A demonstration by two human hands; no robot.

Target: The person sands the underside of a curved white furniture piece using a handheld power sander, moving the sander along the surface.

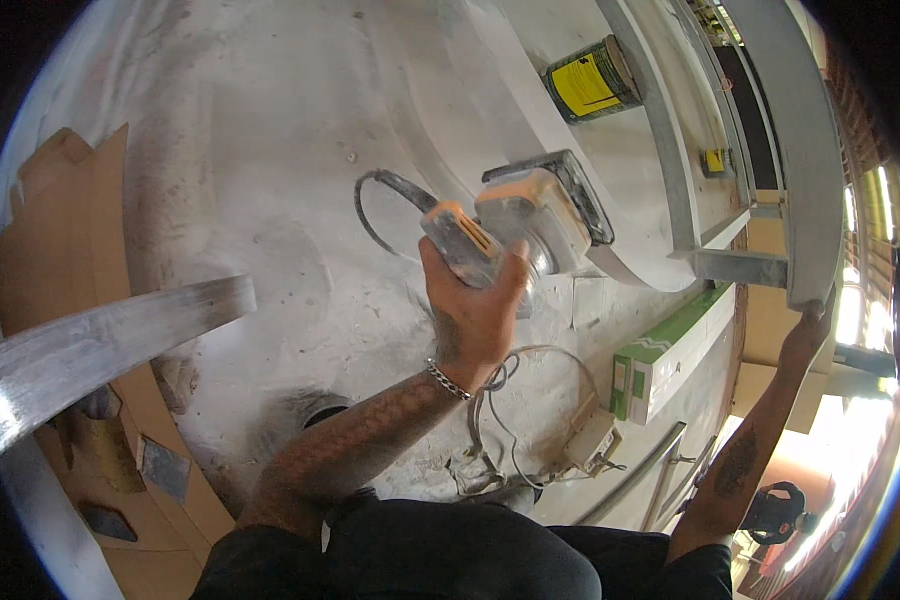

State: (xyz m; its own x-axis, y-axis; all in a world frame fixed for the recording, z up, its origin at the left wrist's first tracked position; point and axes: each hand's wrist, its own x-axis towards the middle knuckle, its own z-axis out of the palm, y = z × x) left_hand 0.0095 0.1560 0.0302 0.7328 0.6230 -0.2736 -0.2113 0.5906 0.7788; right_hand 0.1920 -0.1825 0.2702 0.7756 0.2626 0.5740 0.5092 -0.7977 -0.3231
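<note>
My left hand (475,315) is wrapped round the body of an orange and grey electric sander (535,215), held up in front of me. Its dark flat pad faces up and to the right, beside a curved grey rail of a frame (805,150). Whether the pad touches that rail I cannot tell. From the sander's rear a dark cord (365,205) loops down to the left. Far to the right, my right hand (808,328) grips the near end of the frame's broad outer rail, fingers partly hidden. Pale dust coats the sander.
A large tin (592,82) with a yellow label and a smaller tin (715,162) stand among the frame's bars. Left are a curved grey piece (120,335) and cardboard (65,235). A green-white box (670,350), a power strip (592,443) and metal bars (635,475) lie right. A person (775,513) is beyond.
</note>
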